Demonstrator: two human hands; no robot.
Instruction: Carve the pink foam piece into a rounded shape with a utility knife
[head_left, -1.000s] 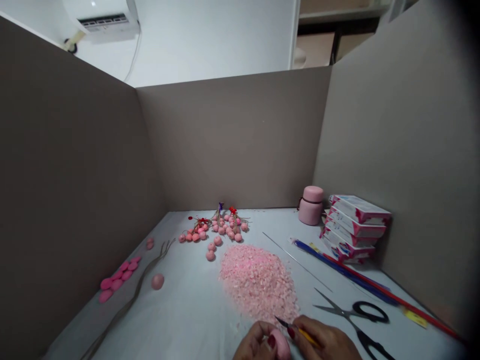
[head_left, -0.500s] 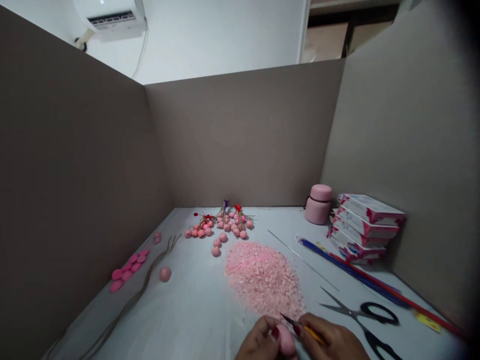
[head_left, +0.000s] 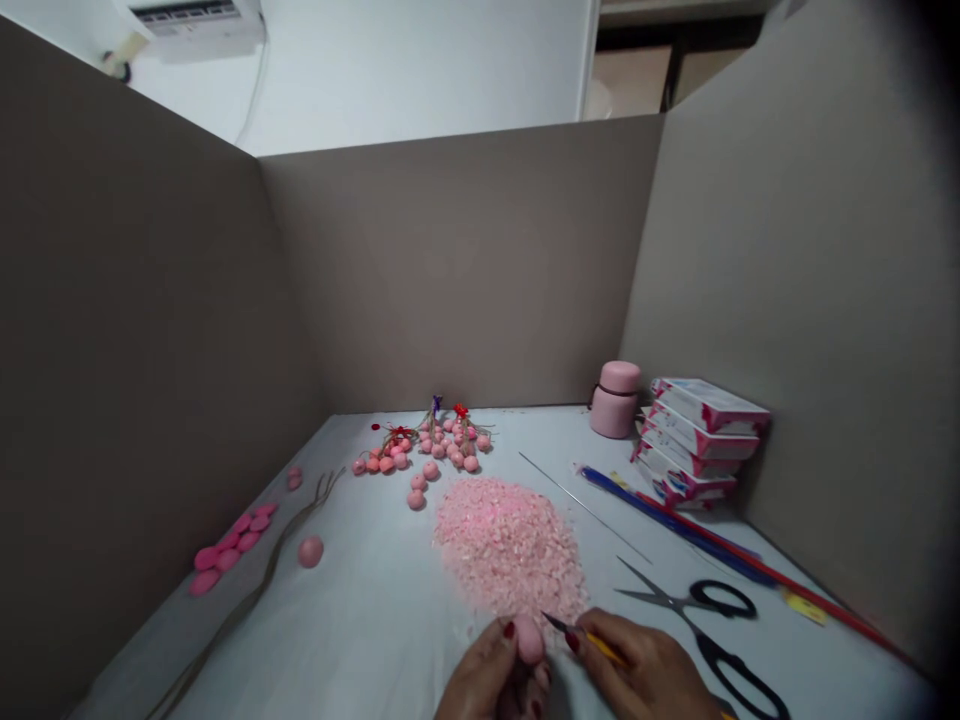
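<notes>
Head view | left hand (head_left: 487, 672) holds oval pink clay ball (head_left: 529, 640) | right hand (head_left: 645, 672) holds yellow-handled craft knife (head_left: 596, 648) | beyond hands: loose pink crumb heap (head_left: 506, 545), bunched finished pink clay balls (head_left: 386, 464)

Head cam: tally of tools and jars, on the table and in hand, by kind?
Black-handled scissors: 1
Yellow-handled pointed tool, in the right hand: 1
Pink lidded jar: 1
Total: 3
</notes>
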